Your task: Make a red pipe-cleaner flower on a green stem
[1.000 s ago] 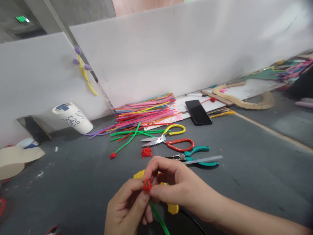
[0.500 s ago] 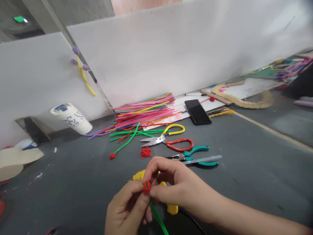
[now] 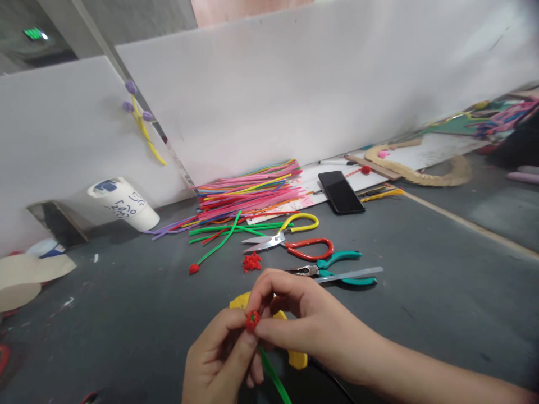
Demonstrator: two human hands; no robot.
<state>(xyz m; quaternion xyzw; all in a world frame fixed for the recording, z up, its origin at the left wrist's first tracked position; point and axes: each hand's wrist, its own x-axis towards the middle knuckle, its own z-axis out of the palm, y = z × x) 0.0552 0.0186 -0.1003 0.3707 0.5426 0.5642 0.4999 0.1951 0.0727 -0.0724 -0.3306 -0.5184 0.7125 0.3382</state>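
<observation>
A small red flower head [image 3: 252,320] with a green centre is pinched between the fingertips of both hands. Its green pipe cleaner stem [image 3: 273,372] runs down toward the near edge of the view. My left hand [image 3: 223,354] grips the head from the left, its thumb just below. From the right, the thumb and forefinger of my right hand [image 3: 297,315] press on it. Behind the hands lies a yellow tool [image 3: 297,359], probably a glue gun, partly hidden. Just beyond sits a little pile of red pieces [image 3: 251,261].
Open-bladed scissors [image 3: 278,238] and teal-handled pliers [image 3: 343,269] lie beyond my right hand. A finished red bud on a green stem [image 3: 219,245] rests to their left. Farther back are a bundle of coloured pipe cleaners [image 3: 252,193], a phone [image 3: 340,192] and a white cup [image 3: 123,203].
Both hands stay in nearly the same place. My right thumb has shifted slightly left against the red flower head. The things on the table have not moved.
</observation>
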